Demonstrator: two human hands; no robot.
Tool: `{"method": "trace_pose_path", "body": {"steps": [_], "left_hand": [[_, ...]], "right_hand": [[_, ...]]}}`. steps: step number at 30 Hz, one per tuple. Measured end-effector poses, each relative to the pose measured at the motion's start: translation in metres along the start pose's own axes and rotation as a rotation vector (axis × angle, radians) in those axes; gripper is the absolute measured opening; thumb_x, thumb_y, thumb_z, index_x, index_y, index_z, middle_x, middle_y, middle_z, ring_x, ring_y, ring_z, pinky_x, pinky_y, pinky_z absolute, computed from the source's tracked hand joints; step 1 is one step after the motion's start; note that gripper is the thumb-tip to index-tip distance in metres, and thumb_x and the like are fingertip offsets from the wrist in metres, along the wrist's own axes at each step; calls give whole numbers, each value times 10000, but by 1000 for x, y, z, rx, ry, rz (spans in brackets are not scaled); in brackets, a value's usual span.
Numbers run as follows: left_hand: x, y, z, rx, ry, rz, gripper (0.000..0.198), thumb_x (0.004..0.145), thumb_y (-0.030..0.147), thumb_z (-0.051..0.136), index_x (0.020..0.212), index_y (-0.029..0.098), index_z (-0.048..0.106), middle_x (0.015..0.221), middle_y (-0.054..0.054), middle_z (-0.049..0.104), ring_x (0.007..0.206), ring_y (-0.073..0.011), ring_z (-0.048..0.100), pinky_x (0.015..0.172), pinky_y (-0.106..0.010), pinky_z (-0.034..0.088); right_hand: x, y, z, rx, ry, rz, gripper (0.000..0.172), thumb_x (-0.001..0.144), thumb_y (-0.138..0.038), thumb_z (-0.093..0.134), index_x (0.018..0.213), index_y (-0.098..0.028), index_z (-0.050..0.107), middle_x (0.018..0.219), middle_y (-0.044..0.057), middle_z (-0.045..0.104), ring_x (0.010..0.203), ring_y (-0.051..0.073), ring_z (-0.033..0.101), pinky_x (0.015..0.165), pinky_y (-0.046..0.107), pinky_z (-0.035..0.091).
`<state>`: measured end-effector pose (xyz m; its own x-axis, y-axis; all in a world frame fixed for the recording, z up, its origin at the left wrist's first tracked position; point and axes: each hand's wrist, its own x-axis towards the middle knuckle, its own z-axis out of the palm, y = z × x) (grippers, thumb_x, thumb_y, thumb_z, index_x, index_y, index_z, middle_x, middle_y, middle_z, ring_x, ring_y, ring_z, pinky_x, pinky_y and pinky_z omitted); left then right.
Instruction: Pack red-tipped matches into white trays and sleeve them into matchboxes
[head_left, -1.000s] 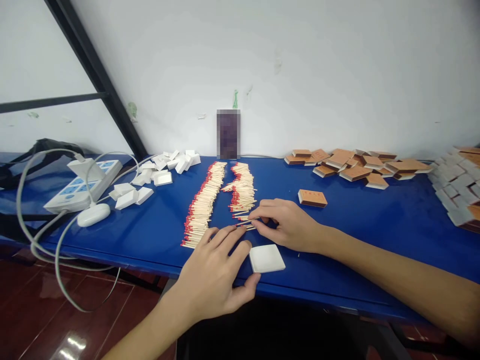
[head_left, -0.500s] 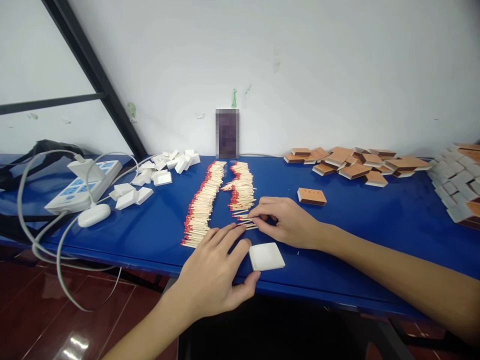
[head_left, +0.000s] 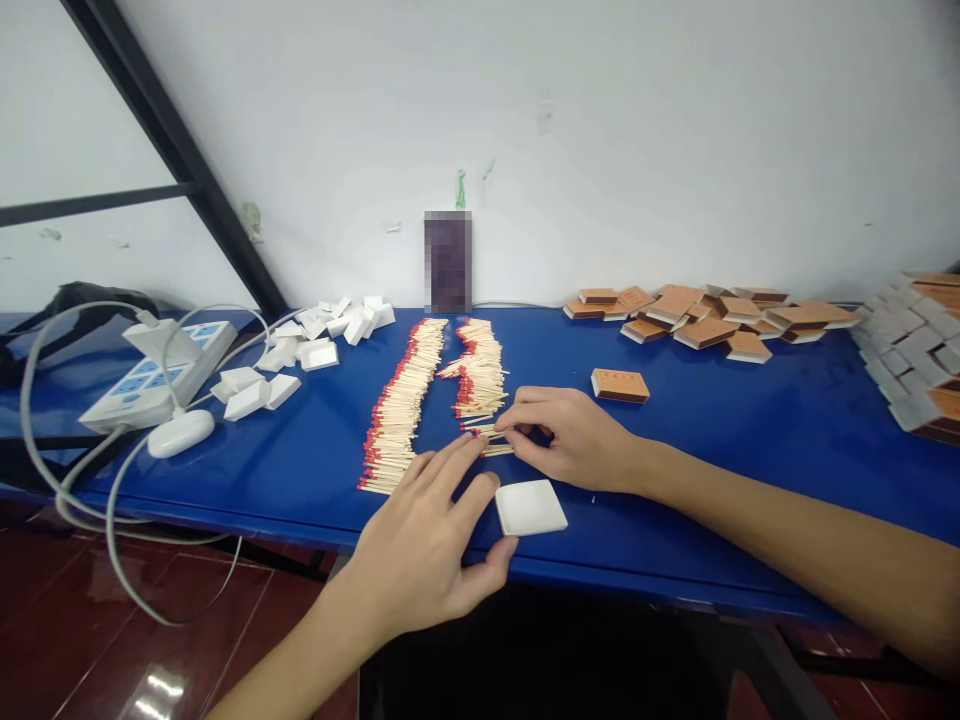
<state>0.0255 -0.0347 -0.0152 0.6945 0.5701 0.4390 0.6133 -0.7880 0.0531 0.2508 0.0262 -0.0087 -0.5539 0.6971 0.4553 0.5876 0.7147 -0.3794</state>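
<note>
Two long rows of red-tipped matches lie on the blue table: a left row (head_left: pixel 401 410) and a shorter right row (head_left: pixel 481 370). At the near end of the right row, my right hand (head_left: pixel 559 435) pinches the plain ends of a few matches (head_left: pixel 491 433) between thumb and forefinger. Fingers of my left hand (head_left: pixel 427 540) are spread, with the fingertips touching the red heads of those same matches. Beside my left thumb and forefinger sits a white matchbox tray (head_left: pixel 532 507), open side up. An orange matchbox sleeve (head_left: pixel 620 385) lies beyond my right hand.
White trays (head_left: pixel 322 330) are heaped at the back left, near a power strip (head_left: pixel 157 375) with looping cables. Orange matchbox sleeves (head_left: pixel 701 315) are piled at the back right. Stacked boxes (head_left: pixel 919 350) stand at the far right. A pixelated dark rectangle (head_left: pixel 448 262) is against the wall.
The view has shifted slightly. My left fingertips have moved up a little, onto the match heads by my right hand. My right hand keeps its pinch.
</note>
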Motion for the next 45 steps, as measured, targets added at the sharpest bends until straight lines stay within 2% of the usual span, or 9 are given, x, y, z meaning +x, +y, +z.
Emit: {"method": "trace_pose_path", "body": {"steps": [5, 8, 14, 20, 26, 35, 40, 45], "left_hand": [[2, 0, 0, 23, 35, -58, 292, 898, 353, 556, 1088, 141, 621, 1262, -176, 602, 1145, -346, 558, 970, -513, 476], [2, 1, 0, 29, 37, -59, 299, 888, 358, 559, 1085, 144, 629, 1248, -163, 614, 1135, -349, 554, 967, -516, 468], [2, 2, -2, 5, 45, -29, 273, 876, 363, 573, 1045, 157, 634, 1217, -138, 636, 1112, -328, 566, 957, -484, 459], [2, 1, -2, 2, 17, -29, 277, 891, 363, 551, 1066, 161, 624, 1304, -131, 619, 1179, -321, 560, 1015, -483, 411], [2, 1, -1, -1, 3, -32, 284, 893, 376, 550, 1066, 163, 624, 1278, -127, 638, 1127, -313, 591, 1000, -482, 415], [2, 1, -1, 3, -7, -27, 293, 902, 374, 544, 1085, 158, 621, 1331, -136, 615, 1170, -319, 578, 1015, -487, 408], [3, 0, -1, -4, -37, -5, 285, 929, 372, 519, 1107, 169, 607, 1362, -113, 604, 1231, -317, 543, 1038, -485, 388], [1, 0, -2, -3, -38, 16, 296, 933, 386, 515, 1109, 166, 606, 1321, -109, 621, 1217, -319, 537, 1030, -489, 395]], "right_hand": [[2, 4, 2, -8, 25, 72, 166, 779, -82, 517, 745, -167, 655, 719, 8, 595, 618, 114, 499, 587, 249, 347], [3, 6, 2, 7, 17, 119, 149, 759, -75, 519, 752, -173, 631, 684, -11, 570, 601, 111, 473, 588, 249, 338], [1, 4, -4, 90, -43, 23, 137, 757, -66, 530, 785, -173, 611, 693, -32, 534, 592, 94, 445, 588, 236, 340], [1, 2, -5, 82, -89, 14, 107, 794, -102, 547, 804, -178, 621, 724, -27, 535, 611, 97, 443, 593, 238, 338], [3, 3, -3, 69, -100, 29, 130, 782, -73, 540, 797, -184, 606, 722, -28, 528, 617, 102, 439, 596, 242, 330], [3, 8, 2, 63, -19, 60, 93, 830, -106, 530, 842, -182, 583, 693, -36, 512, 596, 104, 433, 603, 247, 338], [4, 8, 1, 41, 9, 110, 101, 797, -104, 509, 834, -185, 558, 662, -42, 488, 596, 115, 429, 606, 257, 327], [3, 4, -1, 16, -50, 121, 109, 737, -98, 491, 758, -201, 460, 735, -19, 511, 649, 128, 426, 612, 269, 307]]}}
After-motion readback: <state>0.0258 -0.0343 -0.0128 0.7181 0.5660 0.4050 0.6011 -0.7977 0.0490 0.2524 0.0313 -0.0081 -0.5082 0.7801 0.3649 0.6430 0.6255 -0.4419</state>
